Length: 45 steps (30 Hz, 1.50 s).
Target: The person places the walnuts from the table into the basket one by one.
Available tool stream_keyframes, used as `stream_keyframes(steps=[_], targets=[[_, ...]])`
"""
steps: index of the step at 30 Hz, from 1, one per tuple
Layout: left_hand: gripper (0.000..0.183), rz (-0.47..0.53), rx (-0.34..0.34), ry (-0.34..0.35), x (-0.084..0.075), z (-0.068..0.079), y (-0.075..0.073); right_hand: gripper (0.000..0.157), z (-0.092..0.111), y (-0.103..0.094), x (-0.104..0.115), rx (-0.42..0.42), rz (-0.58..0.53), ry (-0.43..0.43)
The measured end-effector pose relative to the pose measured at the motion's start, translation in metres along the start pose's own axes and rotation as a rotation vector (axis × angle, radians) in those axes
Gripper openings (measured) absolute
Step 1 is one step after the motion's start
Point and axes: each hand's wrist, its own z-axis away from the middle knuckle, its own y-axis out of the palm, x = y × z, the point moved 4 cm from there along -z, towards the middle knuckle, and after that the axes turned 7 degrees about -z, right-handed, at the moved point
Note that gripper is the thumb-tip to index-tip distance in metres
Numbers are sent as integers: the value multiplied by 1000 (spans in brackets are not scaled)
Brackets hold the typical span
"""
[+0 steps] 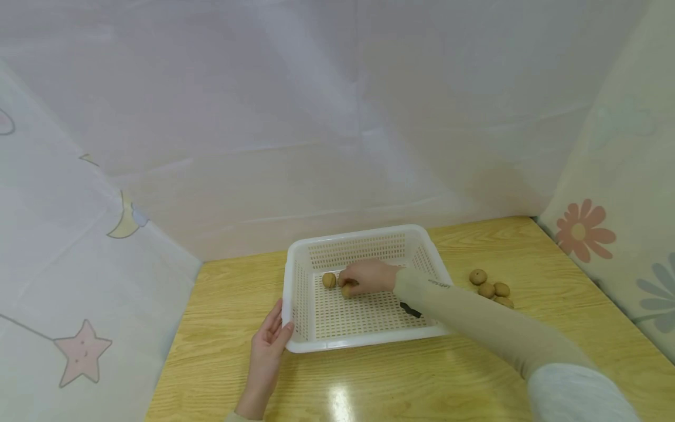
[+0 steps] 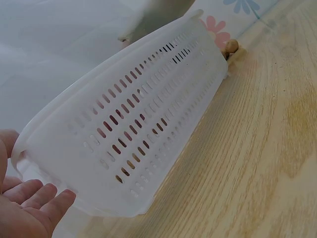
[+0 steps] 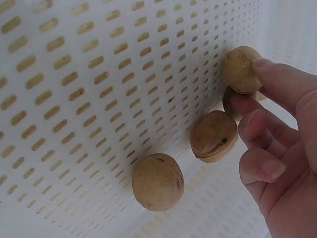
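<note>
A white slotted plastic basket point(image 1: 369, 340) stands on the wooden table. At its near left corner my left hand point(image 1: 269, 346) holds the rim, thumb on top and fingers against the outer wall point(image 2: 143, 119). My right hand point(image 1: 371, 275) reaches down inside, pinching a walnut point(image 3: 241, 69) between thumb and fingers, close to the slotted surface. Below that hand in the right wrist view lie two more walnuts, one point(image 3: 214, 136) near the fingertips and another point(image 3: 158, 182) farther away. Part of a further walnut point(image 3: 230, 101) shows behind the fingers.
Several walnuts point(image 1: 486, 289) lie grouped on the table point(image 1: 221, 328) to the right of the basket, beyond my right forearm point(image 1: 490, 328). Pale fabric point(image 1: 316, 117) hangs behind the table and along both sides.
</note>
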Motion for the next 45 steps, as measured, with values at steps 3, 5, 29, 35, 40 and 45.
stream_keyframes(steps=[3,5,29,35,40,45], targets=[[58,-1,1,5,0,0,0,23,1,-2,-2,6,-53,25],[58,3,1,4,1,0,0,25,4,-6,-3,11,-106,47],[59,36,3,-20,4,1,-1,21,87,-87,-11,-147,-89,21],[58,27,13,-13,3,1,-1,22,115,-96,-25,-151,-129,66],[59,35,19,-8,3,1,-1,21,140,-98,-30,-151,-144,118],[59,32,14,-14,3,1,-1,21,164,-95,-39,-164,-164,161]])
